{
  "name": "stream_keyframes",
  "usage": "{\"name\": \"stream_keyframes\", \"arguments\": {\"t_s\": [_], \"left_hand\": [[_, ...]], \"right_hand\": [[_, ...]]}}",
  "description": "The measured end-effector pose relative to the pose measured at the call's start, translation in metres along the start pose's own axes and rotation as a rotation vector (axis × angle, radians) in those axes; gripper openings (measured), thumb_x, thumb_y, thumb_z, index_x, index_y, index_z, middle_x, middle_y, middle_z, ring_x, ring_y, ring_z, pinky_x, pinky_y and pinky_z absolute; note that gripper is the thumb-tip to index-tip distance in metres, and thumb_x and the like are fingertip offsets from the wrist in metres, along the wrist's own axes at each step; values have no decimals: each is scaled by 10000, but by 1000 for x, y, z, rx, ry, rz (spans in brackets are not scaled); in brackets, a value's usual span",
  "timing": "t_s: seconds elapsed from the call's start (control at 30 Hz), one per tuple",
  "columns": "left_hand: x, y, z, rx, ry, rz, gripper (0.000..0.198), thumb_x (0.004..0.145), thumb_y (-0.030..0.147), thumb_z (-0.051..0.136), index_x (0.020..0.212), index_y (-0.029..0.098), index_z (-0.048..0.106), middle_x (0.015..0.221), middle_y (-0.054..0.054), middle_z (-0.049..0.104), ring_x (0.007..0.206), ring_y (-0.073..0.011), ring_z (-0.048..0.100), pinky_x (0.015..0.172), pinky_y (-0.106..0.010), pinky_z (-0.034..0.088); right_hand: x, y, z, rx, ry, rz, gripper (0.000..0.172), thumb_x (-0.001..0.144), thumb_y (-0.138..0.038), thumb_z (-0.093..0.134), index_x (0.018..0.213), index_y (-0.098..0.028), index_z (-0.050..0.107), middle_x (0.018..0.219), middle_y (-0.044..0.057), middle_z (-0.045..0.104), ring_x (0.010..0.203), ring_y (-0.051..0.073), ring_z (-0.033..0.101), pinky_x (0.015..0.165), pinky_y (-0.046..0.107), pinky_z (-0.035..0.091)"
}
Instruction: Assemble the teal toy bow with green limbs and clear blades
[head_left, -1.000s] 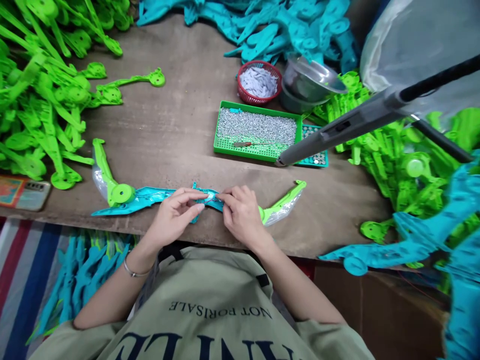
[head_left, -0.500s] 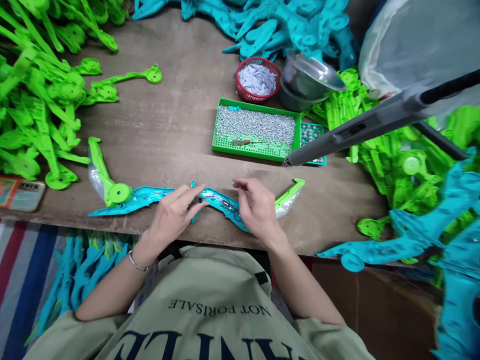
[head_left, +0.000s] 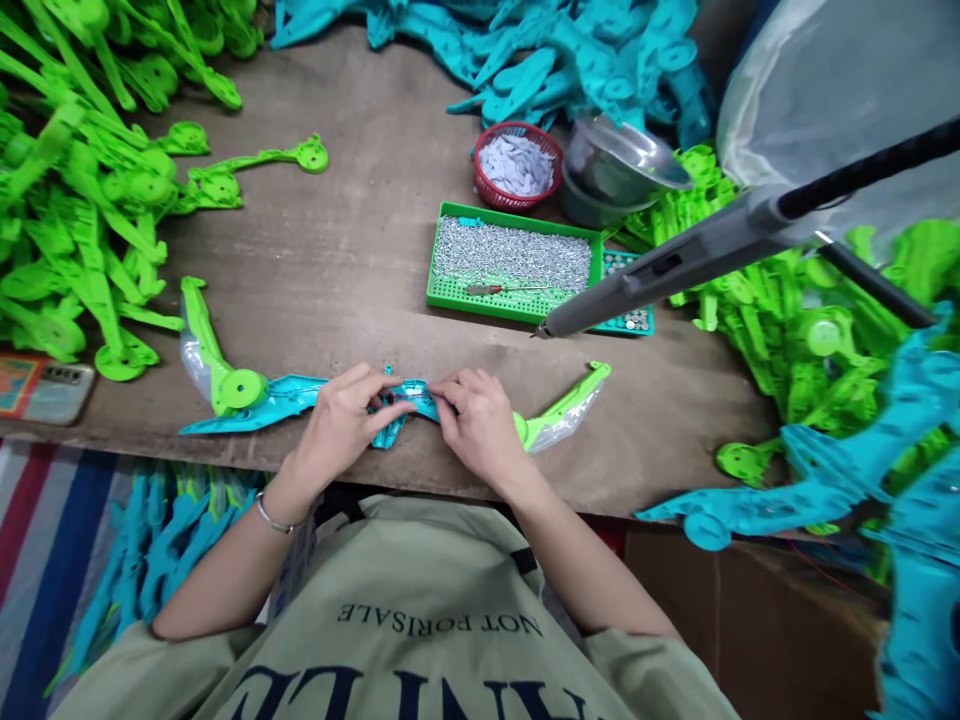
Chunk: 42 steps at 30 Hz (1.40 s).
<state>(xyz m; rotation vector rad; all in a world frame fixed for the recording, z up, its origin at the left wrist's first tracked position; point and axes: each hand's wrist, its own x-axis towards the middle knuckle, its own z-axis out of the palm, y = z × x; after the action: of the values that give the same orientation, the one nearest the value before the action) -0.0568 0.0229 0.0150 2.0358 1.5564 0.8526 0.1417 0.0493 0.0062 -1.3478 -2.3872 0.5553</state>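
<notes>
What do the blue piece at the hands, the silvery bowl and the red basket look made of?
Blue piece: probably molded plastic, semi-glossy, judging by even color and sheen.
Silvery bowl: likely polished metal, given its bright reflections.
Red basket: apparently plastic, from uniform color and openwork wall; sheen unclear.

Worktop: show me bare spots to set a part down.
Free: the worktop between the left green pile and the green tray; also between the blue-green assembly and the right green pile. Crowded: both pile sides, and the far edge under blue parts.
</notes>
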Motion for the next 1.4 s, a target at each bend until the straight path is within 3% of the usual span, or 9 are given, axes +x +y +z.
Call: {"name": "stream_keyframes", "arguments": {"t_s": [0.17, 0.33, 0.47, 0.6, 0.73, 0.87, 1.07, 1.27, 1.4], "left_hand": [[-7, -2, -6, -101, -84, 43, 263, 919, 110, 566, 1132, 178, 703, 906, -40, 679, 810, -140, 658, 726, -252, 529], [-2, -5, 2, -74, -20, 73, 200, 935, 151, 571, 1017, 219, 740, 1044, -59, 716, 969, -178, 676, 832, -325, 542], [4, -4, 12, -1, 12, 97, 143, 950, 195, 587, 940, 206, 729, 896, -30, 748, 842, -176, 680, 769, -327, 499], [5, -1, 19, 164, 38, 91, 144, 952, 229, 589, 901, 207, 721, 791, -26, 719, 762, -192, 649, 672, -335, 418], [3, 3, 24, 234, 70, 69, 132, 936, 234, 590, 873, 197, 700, 753, -32, 692, 754, -204, 629, 668, -340, 409], [-7, 7, 25, 139, 145, 34, 132, 906, 228, 618, 1024, 188, 662, 894, -47, 729, 844, -214, 643, 747, -347, 465], [-19, 6, 17, 74, 222, -20, 325, 886, 170, 553, 1210, 179, 579, 1101, -88, 702, 1003, -237, 622, 889, -399, 482], [-10, 7, 19, 142, 112, 17, 215, 952, 223, 547, 1141, 178, 639, 1105, -80, 712, 1010, -243, 587, 855, -396, 432], [-7, 6, 23, 133, 79, 10, 89, 949, 244, 596, 964, 221, 680, 1017, -35, 738, 963, -223, 598, 846, -396, 390]], "right_hand": [[3, -7, -1, -132, -49, 11, 208, 897, -120, 546, 937, -178, 742, 863, 95, 659, 830, 248, 527, 717, 387, 372], [3, -7, 0, -156, -71, 20, 199, 876, -114, 542, 906, -176, 729, 841, 105, 621, 831, 259, 507, 717, 395, 369], [1, -7, -9, 11, -34, 8, 240, 851, -99, 534, 998, -166, 711, 866, 92, 640, 842, 244, 558, 743, 379, 432], [4, -14, -23, 278, 109, -35, 317, 873, -122, 551, 1172, -165, 648, 952, 74, 663, 827, 193, 620, 738, 335, 514], [14, -14, -26, 349, 110, -143, 159, 933, -184, 582, 1041, -200, 697, 963, 65, 686, 871, 181, 662, 782, 318, 549], [20, -3, -25, 329, 56, -156, 164, 916, -102, 561, 914, -192, 698, 908, 55, 694, 854, 175, 675, 792, 306, 552], [20, 5, -30, 259, -28, -186, 237, 928, -101, 516, 1068, -187, 687, 967, 76, 677, 899, 197, 670, 807, 325, 552], [20, 6, -29, 261, -36, -224, 246, 918, -92, 518, 1049, -202, 695, 946, 70, 650, 864, 193, 657, 782, 327, 552], [19, 7, -30, 256, -36, -227, 214, 929, -114, 528, 1044, -204, 683, 940, 68, 653, 862, 190, 664, 775, 321, 557]]}}
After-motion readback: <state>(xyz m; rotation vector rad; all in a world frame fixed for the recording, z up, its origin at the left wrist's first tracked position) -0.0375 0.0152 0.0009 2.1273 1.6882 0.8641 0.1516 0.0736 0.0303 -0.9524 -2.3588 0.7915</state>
